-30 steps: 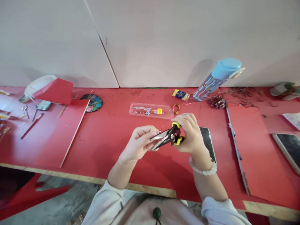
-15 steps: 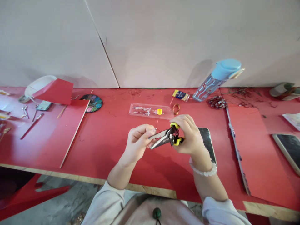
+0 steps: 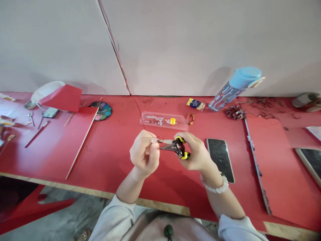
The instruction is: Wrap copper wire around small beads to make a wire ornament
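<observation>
In the head view, my left hand (image 3: 142, 154) pinches a thin reddish cord (image 3: 137, 107) between thumb and forefinger. A small clear bead (image 3: 154, 140) shows at those fingertips. The cord rises in a long line against the wall, and a small loop of it curls toward the blades. My right hand (image 3: 195, 150) grips spring-loaded snips (image 3: 173, 146) with black-and-yellow handles. Their jaws are parted and point left, close to the left fingertips and the loop. Whether a blade touches the cord I cannot tell.
Behind my hands lies a clear plastic tray (image 3: 182, 126) with small beads and a yellow cap (image 3: 173, 121). A phone (image 3: 220, 160) rests beside my right wrist. Farther back stand a blue bottle (image 3: 233, 87) and a snack-sized packet (image 3: 195, 104). Red boards (image 3: 75, 140) lie at both sides.
My left hand has turned and moved slightly left, and the cord now stretches up across the wall. The snips have shifted a little and tilted less, still in my right hand.
</observation>
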Demonstrator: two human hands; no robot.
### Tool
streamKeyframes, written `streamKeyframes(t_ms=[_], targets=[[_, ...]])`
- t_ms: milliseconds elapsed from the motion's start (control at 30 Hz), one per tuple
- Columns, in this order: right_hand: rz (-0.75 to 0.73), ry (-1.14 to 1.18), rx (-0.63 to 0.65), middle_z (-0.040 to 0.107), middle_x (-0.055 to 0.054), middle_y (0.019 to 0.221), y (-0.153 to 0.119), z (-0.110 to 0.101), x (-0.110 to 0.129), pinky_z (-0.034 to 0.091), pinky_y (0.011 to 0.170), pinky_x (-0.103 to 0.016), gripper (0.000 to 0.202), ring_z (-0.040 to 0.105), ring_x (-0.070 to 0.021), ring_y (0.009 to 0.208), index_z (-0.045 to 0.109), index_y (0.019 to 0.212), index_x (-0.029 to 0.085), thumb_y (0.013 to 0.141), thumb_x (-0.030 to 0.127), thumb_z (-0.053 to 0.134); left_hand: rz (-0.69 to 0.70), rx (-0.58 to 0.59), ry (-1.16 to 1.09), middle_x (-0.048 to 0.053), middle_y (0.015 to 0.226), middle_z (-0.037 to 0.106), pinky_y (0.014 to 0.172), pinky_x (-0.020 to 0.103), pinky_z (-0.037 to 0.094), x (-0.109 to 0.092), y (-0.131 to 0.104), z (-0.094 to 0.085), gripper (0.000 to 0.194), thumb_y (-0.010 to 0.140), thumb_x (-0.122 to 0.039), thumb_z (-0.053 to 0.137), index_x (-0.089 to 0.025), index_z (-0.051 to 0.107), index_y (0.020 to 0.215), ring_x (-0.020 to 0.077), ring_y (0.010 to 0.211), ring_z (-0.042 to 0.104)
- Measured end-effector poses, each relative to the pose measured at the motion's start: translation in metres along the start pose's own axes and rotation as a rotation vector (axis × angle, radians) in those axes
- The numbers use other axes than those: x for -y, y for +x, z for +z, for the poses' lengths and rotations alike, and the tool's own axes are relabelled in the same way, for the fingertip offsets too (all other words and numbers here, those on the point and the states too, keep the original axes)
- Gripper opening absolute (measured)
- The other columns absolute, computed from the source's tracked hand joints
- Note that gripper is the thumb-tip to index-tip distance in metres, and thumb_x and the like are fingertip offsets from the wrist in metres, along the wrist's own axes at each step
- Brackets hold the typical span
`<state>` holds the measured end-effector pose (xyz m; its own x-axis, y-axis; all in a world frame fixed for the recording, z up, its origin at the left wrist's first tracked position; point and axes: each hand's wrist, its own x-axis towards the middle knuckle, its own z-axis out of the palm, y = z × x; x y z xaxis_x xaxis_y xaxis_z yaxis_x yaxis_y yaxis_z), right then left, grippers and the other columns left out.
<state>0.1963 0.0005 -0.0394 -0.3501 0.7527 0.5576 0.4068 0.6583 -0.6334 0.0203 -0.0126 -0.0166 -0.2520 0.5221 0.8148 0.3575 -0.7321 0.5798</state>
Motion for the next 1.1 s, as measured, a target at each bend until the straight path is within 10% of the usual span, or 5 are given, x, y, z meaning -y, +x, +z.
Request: streamKeyframes(t_ms=[467,867,1100], targets=[[0.011,-0.098,-0.091,0.064,-0.001,0.076,0.002,-0.005,0.015,0.053,0.056,-0.030,0.042,0.063,-0.0199,0.064,0.053,0.103,0.024,0.062,0.015,0.053,-0.070,0.016,-0.182,0.000,0.068,0.058,0.057,0.027,0.048,0.005,0.000,0.005,0.016,0.096,-0.025,0.061,-0.021,0.065,0.081,0.0140,0.063,0.055],[-0.020,-0.255,-0.117,0.063,-0.003,0.078,0.001,-0.014,0.017,0.051,0.058,-0.033,0.042,0.061,-0.0215,0.064,0.053,0.103,0.024,0.062,0.015,0.055,-0.643,0.177,-0.712,-0.003,0.060,0.051,0.052,0.019,0.050,0.000,0.015,-0.001,0.028,0.080,-0.033,0.084,-0.018,0.063,0.069,0.0085,0.053,0.052],[-0.022,-0.263,-0.134,0.065,-0.003,0.080,-0.001,-0.016,0.012,0.052,0.061,-0.034,0.045,0.062,-0.0224,0.066,0.055,0.106,0.025,0.062,0.015,0.056,-0.725,0.117,-0.756,-0.004,0.054,0.052,0.041,0.018,0.047,-0.005,0.020,-0.002,0.038,0.072,-0.036,0.089,-0.017,0.059,0.061,0.0083,0.046,0.050]])
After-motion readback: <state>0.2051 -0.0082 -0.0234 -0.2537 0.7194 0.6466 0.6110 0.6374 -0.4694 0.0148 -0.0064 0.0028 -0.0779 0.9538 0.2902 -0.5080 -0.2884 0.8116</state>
